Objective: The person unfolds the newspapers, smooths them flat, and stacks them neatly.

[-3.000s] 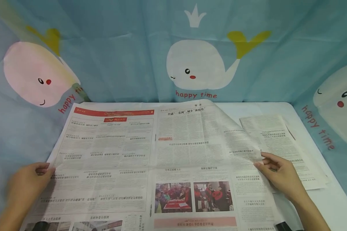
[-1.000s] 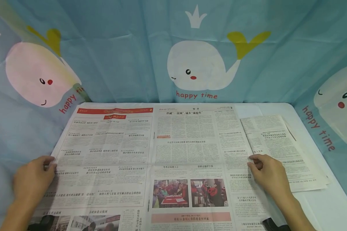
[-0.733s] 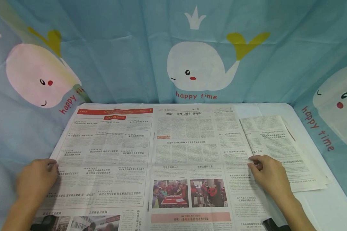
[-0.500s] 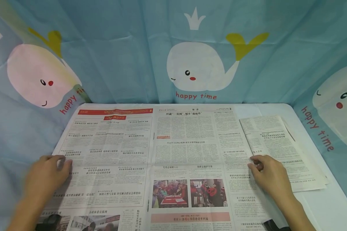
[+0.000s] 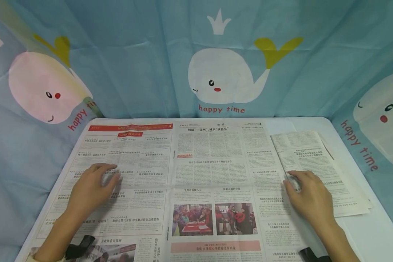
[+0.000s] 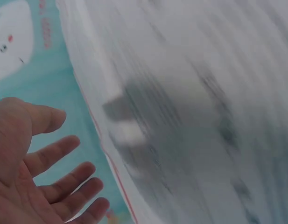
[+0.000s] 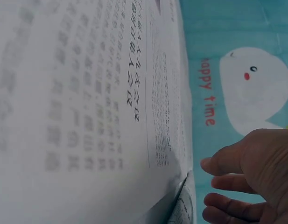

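Note:
A newspaper point(image 5: 213, 174) lies spread flat on the white table, its two pages side by side with a fold between them. Over its left page hovers my left hand point(image 5: 91, 187), thumb and fingers apart with nothing between them. The left wrist view also shows that hand point(image 6: 55, 172) with loosely spread fingers, beside blurred newsprint. My right hand point(image 5: 309, 196) is at the newspaper's right edge, in front of a folded stack of newspapers point(image 5: 327, 163). In the right wrist view its fingers point(image 7: 228, 161) are relaxed and hold nothing; whether they touch paper, I cannot tell.
A pale blue curtain point(image 5: 134, 83) printed with whales hangs behind and beside the table point(image 5: 317, 125). Black straps or mounts point(image 5: 82, 247) show at my wrists, near the bottom of the head view.
The newspaper's lifted right side has come down flat. My left hand has left the left edge and moved right over the page. My right hand's thumb and finger have parted from the right edge.

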`<state>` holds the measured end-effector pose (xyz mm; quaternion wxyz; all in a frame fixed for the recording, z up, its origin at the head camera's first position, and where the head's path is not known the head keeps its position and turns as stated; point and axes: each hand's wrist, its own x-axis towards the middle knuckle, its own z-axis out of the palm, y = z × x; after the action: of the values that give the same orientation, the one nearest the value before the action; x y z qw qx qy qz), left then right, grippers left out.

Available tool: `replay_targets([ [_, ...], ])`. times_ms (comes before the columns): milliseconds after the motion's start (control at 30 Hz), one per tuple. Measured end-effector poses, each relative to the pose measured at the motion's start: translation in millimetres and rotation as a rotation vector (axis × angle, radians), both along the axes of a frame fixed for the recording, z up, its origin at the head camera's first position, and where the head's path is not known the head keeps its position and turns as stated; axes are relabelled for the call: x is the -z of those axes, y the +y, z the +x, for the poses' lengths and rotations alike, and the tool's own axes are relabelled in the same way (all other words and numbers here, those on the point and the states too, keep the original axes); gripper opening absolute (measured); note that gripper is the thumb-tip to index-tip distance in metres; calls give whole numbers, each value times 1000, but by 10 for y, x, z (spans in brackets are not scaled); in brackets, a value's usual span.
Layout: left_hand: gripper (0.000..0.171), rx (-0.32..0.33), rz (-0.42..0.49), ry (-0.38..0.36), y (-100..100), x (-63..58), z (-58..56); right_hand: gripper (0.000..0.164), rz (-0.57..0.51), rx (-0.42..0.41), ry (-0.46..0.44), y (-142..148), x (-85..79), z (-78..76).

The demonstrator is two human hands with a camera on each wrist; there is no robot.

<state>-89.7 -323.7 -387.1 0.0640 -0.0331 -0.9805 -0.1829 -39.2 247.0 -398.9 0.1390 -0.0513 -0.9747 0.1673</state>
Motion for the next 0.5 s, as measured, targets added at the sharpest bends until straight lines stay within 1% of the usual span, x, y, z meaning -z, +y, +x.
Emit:
replay_targets([
  [67,37,30,23,-9,131,-15,1,39,7,13,-13,18,9,2],
  [233,36,80,71,-39,430,14,-7,42,20,36,-38,72,54,9],
  [400,35,125,111,-53,672,31,-69,46,31,33,-52,105,96,-20],
  [500,36,153,123,-68,786,12,-112,45,39,29,-75,108,93,-47],
])
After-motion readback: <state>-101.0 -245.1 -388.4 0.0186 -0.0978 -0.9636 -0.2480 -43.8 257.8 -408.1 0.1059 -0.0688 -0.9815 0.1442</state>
